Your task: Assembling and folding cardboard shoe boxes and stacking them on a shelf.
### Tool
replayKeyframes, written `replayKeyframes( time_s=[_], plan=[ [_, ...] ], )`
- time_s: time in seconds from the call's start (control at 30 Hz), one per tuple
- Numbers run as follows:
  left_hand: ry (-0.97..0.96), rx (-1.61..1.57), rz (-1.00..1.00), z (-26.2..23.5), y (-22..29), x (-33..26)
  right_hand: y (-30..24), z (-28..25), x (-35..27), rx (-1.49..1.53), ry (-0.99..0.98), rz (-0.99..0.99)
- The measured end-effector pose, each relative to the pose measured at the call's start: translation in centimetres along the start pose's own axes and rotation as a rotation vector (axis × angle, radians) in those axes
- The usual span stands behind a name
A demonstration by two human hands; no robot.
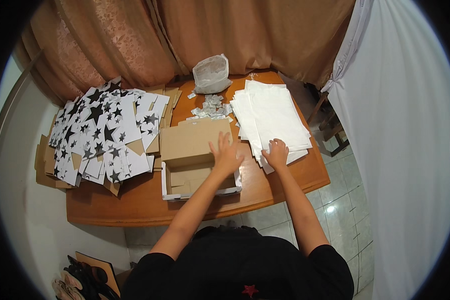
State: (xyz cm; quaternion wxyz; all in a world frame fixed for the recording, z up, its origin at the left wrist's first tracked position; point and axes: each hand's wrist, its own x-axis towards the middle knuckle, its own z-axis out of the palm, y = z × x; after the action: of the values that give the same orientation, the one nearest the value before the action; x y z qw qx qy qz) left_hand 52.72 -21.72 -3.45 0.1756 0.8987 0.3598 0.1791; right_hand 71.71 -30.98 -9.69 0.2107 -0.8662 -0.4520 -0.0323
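An open cardboard box [180,181], brown inside and white outside, stands near the table's front edge with its lid [190,142] raised at the back. My left hand [226,156] is over the box's right side, fingers spread, holding nothing that shows. To the right lies a stack of large white paper sheets [275,112], their edges uneven. On the near part of that stack rests my right hand [276,154], its fingers bent and apart, touching the top sheet. Nothing but the box's inner flaps can be seen inside it.
At the left is a high pile of flat cardboard pieces [97,135], white with black stars. Behind the box are scattered small whitish packets [212,107] and a translucent plastic bag [211,75]. The wooden table [135,207] has a curved front edge. Curtains hang behind and at right.
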Motion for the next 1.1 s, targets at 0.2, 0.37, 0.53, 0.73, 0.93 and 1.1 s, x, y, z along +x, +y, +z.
replayKeyframes(
  time_s=[0.2, 0.37, 0.53, 0.73, 0.93, 1.1],
  plan=[
    [-0.13, -0.01, 0.114, 2.3, 3.4, 1.7, 0.0, 1.8, 0.7, -0.137, -0.059, 0.038],
    [-0.164, 0.002, 0.104, 3.3, 3.7, 2.6, 0.2, 1.2, 1.5, -0.055, -0.082, 0.144],
    [-0.094, -0.346, 0.202, 4.6, 1.8, 5.1, -1.3, -2.0, 0.8, 0.179, 0.365, 0.019],
    [-0.261, -1.208, -0.654, -0.3, 2.4, 5.6, -7.7, -8.0, -5.0, 0.222, 0.517, -0.375],
    [-0.293, -1.18, -0.505, -1.7, -5.4, 2.4, -12.7, -7.4, -9.3, 0.346, 0.306, -0.66],
    [-0.019, -0.962, -0.487, -6.1, -8.7, -1.8, -15.5, -5.9, -11.1, 0.486, 0.043, -0.768]
  ],
)
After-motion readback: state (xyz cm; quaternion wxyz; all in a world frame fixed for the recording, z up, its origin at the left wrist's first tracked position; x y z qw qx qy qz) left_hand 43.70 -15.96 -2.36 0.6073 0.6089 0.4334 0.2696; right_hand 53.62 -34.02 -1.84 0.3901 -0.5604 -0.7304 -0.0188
